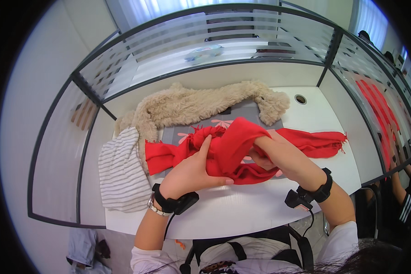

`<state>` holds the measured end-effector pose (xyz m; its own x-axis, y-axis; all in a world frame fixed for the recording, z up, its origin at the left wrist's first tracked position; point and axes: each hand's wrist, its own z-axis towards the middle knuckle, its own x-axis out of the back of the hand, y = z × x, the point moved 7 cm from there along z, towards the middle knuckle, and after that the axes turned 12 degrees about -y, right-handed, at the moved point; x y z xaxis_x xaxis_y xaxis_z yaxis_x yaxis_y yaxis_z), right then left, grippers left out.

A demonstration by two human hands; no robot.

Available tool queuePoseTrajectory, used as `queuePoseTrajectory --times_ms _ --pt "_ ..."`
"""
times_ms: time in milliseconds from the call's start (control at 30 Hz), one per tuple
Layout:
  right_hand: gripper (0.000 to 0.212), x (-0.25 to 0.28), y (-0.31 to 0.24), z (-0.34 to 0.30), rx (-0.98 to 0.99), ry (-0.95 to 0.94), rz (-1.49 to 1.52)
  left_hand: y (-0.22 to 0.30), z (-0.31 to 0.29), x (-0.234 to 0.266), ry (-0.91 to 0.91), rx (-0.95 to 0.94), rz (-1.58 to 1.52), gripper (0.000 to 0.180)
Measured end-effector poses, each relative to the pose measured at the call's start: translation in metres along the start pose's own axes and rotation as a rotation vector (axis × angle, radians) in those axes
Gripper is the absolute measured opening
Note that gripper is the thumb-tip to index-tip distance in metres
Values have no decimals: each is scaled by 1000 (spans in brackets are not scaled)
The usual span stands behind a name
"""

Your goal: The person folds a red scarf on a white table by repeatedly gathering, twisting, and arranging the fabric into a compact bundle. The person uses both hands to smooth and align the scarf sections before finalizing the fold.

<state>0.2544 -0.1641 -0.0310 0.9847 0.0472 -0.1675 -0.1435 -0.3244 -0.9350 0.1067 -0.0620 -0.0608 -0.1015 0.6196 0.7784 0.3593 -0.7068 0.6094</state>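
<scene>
A red fringed scarf [235,144] is bunched and looped at the middle of the desk. One end lies to the left and a longer end stretches to the right. My left hand [192,169] is closed around the bunched part, its thumb along the near edge and a finger over the top. My right hand [266,153] reaches under a raised fold of the loop, its fingers curled at the cloth and partly hidden by it. Under the scarf lies a grey mat [169,135] with pink shapes, mostly covered.
Behind the scarf stretches a fluffy beige scarf [201,107]. A striped white-and-grey knitted cloth [123,171] lies at the left. Framed partition panels [205,68] enclose the white desk [205,212]; a cable hole [300,99] is at back right. Another person's arm [399,187] shows beyond the right panel.
</scene>
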Motion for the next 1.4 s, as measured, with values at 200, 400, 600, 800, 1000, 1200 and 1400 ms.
queuePoseTrajectory --times_ms 200,400,600,800,1000,1200,1400 --pt "27 -28 0 4 -40 -207 -238 -11 12 -6 121 163 20 86" --pt "29 -62 -9 -4 225 -489 -618 -20 39 11 146 189 -14 59" --pt "62 -24 -36 -37 246 -266 -319 -36 39 31 141 -144 -1134 33" --pt "35 56 -60 -79 780 979 -1161 9 -8 12 -18 -41 -1097 60" --pt "45 83 15 -21 375 209 692 25 -12 -17 37 -105 -1237 62" --pt "26 48 34 -27 429 -50 763 -12 -35 -28 122 35 -1670 48" --pt "23 56 -10 -53 285 256 35 -32 -65 -33 87 110 -1544 52"
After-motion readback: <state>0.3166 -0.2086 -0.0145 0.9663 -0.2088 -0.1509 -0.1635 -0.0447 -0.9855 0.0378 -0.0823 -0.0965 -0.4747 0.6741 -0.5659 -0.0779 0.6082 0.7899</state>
